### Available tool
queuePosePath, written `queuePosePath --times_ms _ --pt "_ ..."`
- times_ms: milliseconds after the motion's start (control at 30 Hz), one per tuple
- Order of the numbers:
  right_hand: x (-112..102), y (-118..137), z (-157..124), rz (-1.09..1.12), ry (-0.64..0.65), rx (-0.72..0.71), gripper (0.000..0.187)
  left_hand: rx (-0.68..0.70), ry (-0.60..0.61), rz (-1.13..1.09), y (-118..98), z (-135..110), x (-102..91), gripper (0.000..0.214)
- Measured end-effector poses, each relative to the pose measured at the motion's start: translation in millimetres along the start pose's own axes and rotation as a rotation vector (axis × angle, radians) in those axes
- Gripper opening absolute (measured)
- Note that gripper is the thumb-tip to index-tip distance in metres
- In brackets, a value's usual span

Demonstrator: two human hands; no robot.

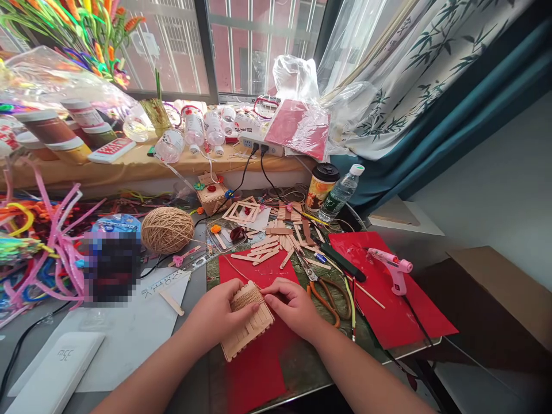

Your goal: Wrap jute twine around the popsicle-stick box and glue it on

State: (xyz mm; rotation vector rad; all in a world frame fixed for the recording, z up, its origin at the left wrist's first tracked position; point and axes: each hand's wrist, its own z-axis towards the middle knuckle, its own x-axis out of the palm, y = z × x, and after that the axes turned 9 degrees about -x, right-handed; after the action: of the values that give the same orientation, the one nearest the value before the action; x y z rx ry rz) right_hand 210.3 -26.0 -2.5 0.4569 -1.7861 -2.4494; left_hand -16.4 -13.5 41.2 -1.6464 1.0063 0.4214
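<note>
A small panel of glued craft sticks [246, 332], wound at its top with brown twine [246, 297], rests on a red paper sheet [259, 368]. My left hand [218, 315] grips the panel's left side, fingers curled over the twine. My right hand [292, 305] pinches the twine at the panel's upper right corner. A thin strand of twine runs back toward a twine ball [167, 230] at the left.
Loose craft sticks [276, 244], scissors [330, 296] and a pink glue gun [390, 267] lie on the table to the right. A coffee cup [321, 185] and water bottle [342, 192] stand behind. Pipe cleaners [43, 247] pile up at the left beside white paper [125, 333].
</note>
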Motion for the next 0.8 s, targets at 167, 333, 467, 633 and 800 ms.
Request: queuePosePath --times_ms 167,333,467,633,800 --pt "-2 4 -4 0.084 -0.048 -0.123 0.011 0.152 -0.054 -0.183 16 -4 10.2 0.035" --pt "0 10 -8 0.206 -0.137 -0.073 0.009 0.36 0.013 -0.391 21 -3 25.1 0.033" --pt "-2 22 -5 0.118 -0.156 -0.043 0.007 0.368 0.052 -0.442 16 -3 21.8 0.036" --pt "10 48 -1 -0.017 -0.053 -0.047 0.007 0.205 0.062 -0.677 8 -11 15.8 0.036" --pt "13 56 1 -0.033 0.016 -0.124 0.007 0.096 0.139 -0.929 13 -13 19.8 0.04"
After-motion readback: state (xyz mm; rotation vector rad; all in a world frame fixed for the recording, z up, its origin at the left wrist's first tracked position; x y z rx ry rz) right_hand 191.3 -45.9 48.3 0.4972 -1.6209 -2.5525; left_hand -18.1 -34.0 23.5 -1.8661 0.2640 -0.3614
